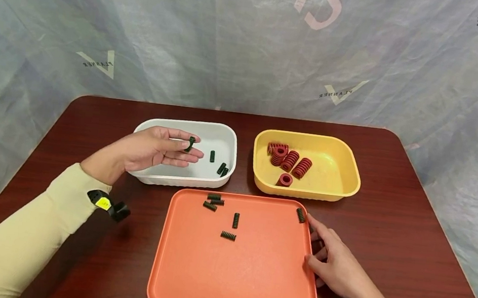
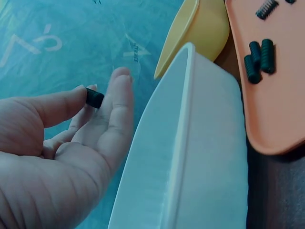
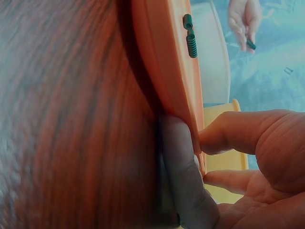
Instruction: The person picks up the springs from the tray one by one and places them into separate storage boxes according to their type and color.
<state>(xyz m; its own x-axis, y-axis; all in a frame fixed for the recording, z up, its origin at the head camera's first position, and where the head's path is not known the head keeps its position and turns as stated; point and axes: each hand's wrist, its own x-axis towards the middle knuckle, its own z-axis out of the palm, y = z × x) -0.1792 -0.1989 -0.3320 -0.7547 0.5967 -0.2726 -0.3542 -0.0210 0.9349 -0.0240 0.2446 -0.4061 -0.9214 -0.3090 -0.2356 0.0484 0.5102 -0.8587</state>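
Observation:
My left hand (image 1: 163, 147) is over the white bin (image 1: 159, 179), palm turned up, and pinches a small dark green spring (image 1: 190, 144) between thumb and fingers. The same spring (image 2: 95, 98) shows at the thumb tip in the left wrist view. My right hand (image 1: 337, 263) grips the right rim of the orange tray (image 1: 258, 285), thumb on one side and a finger against the other in the right wrist view. Several green springs lie on the tray, one spring (image 1: 300, 215) near the right index fingertip and another spring (image 1: 235, 220) near the middle.
Three green springs lie in the white bin, one spring (image 1: 212, 156) apart from the other two. At its right stands a yellow bin (image 1: 333, 180) with several thick red springs (image 1: 290, 160). The dark wooden table (image 1: 397, 213) ends at a grey sheet (image 1: 251, 46) hanging behind.

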